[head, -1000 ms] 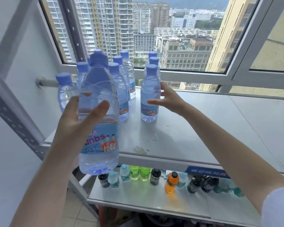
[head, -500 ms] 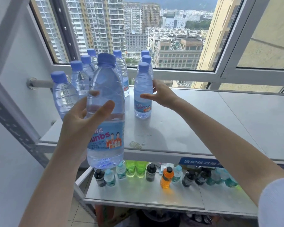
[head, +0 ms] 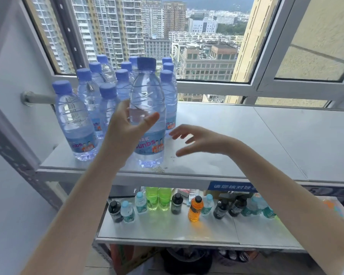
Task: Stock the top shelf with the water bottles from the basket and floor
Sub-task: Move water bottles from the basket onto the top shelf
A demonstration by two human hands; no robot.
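**Bottle at the front of the top shelf, left hand round it**

Head view: I see the left hand [head: 125, 133] wrapped round a water bottle [head: 147, 92]. The thumb lies across the front, just above the label, and the fingers show through the clear plastic behind. The bottle stands upright with its blue cap on. Its base looks to be down on the top shelf [head: 236, 139], close to the front edge, though I cannot tell how firm the grip is.

The right hand [head: 201, 139] hovers just to the right of that bottle, palm down and fingers spread wide. It is touching neither the bottle nor the shelf.

Behind and to the left of the held bottle, the other water bottles [head: 87, 94] stand in a tight cluster on the same shelf, running back towards the window [head: 207, 36]. One of them, the nearest bottle [head: 74, 120], stands out in front at the left, near the front edge.

A blue label strip [head: 232, 186] is fixed to the front lip of the top shelf. On the lower shelf [head: 167, 229] a row of small drinks stands upright, among them two green bottles [head: 158, 198] side by side and an orange bottle [head: 195, 209] further right.
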